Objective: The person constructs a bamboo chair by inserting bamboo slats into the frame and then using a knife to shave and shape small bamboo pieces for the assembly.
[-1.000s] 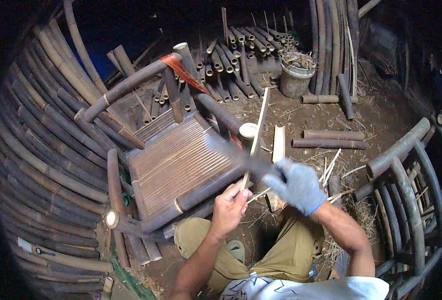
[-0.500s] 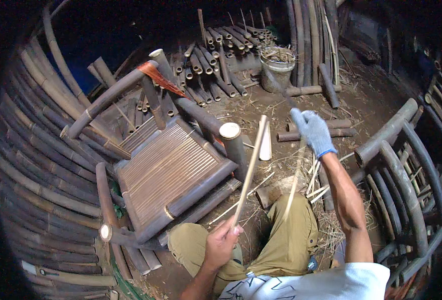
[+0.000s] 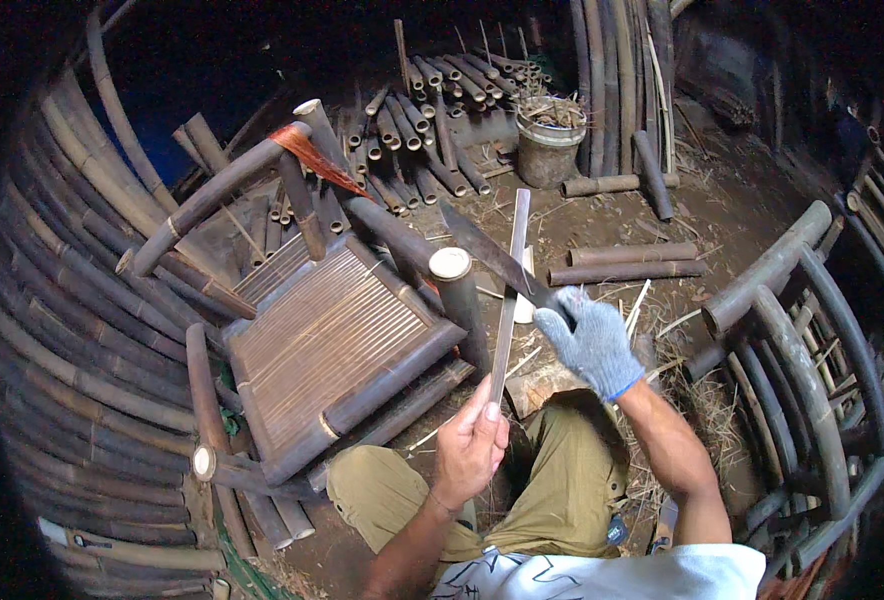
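My bare left hand [image 3: 470, 445] grips the lower end of a long, narrow bamboo strip [image 3: 510, 318], which stands nearly upright in front of me. A grey knitted glove with a blue cuff covers my right hand [image 3: 590, 340]. Its fingers are wrapped round the handle of a long dark knife [image 3: 482, 246], whose blade points up and left. The blade crosses the strip in the picture; I cannot tell whether they touch. Beneath my hands, a cut block of bamboo or wood [image 3: 550, 388] lies on the ground by my knees.
To the left stands a bamboo chair [image 3: 337, 330] with a slatted seat. A bucket of scraps [image 3: 550, 150] and stacked bamboo poles [image 3: 417, 125] are farther back. Two bamboo pieces [image 3: 627, 264] lie on the littered ground. Another bamboo frame [image 3: 812, 370] stands at the right.
My right hand has come down and left, bringing the knife across the strip. My left hand has risen slightly, and the strip now shows a different, greyer face. A loose sliver near my knee is gone.
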The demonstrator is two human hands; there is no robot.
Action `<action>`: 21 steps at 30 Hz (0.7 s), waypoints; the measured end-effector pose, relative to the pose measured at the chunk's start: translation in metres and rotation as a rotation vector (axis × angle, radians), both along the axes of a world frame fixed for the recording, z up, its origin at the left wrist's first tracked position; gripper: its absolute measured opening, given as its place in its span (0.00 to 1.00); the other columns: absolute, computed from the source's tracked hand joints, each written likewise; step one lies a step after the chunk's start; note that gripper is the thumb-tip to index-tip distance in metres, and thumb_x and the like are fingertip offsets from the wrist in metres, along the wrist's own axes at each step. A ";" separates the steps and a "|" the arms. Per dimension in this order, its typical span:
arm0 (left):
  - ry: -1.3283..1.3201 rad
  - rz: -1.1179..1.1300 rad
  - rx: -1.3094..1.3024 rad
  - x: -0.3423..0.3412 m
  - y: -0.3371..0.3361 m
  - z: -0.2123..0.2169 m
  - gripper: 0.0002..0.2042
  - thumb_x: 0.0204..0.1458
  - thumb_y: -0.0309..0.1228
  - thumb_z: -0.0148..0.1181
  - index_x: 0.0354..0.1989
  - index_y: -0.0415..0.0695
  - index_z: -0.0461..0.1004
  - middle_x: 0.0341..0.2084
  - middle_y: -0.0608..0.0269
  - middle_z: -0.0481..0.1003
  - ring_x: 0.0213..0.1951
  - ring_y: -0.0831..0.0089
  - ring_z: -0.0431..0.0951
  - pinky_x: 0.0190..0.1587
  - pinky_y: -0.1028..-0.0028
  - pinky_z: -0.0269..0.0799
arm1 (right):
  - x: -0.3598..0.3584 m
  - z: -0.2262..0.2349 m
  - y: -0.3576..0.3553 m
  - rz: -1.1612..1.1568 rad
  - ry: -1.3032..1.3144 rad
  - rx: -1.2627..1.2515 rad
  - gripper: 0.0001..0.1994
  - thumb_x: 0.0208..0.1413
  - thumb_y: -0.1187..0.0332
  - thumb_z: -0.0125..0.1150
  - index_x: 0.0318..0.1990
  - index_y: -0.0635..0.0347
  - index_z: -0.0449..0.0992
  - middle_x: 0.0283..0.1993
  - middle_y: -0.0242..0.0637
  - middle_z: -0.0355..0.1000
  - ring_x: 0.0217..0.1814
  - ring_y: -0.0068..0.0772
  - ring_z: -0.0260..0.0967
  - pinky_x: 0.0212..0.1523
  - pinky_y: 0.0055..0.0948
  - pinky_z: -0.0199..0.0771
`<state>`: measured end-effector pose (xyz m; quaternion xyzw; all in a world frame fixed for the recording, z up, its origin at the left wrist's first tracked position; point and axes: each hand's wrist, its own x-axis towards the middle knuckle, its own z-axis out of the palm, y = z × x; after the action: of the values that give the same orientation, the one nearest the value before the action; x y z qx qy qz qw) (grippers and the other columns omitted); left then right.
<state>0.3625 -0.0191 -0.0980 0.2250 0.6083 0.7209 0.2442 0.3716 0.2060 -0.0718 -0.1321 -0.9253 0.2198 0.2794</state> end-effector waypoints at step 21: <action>0.457 -0.293 0.034 -0.076 0.057 -0.082 0.23 0.65 0.31 0.48 0.66 0.34 0.61 0.41 0.50 0.75 0.43 0.62 0.77 0.51 0.66 0.72 | -0.002 0.037 0.021 0.359 0.263 -1.527 0.18 0.66 0.54 0.55 0.52 0.58 0.73 0.17 0.18 0.56 0.15 0.16 0.55 0.18 0.22 0.65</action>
<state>0.2866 0.0378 -0.1796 0.4715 0.5964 0.6186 0.1983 0.3700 0.2265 -0.0343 -0.1088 -0.4852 0.8490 0.1789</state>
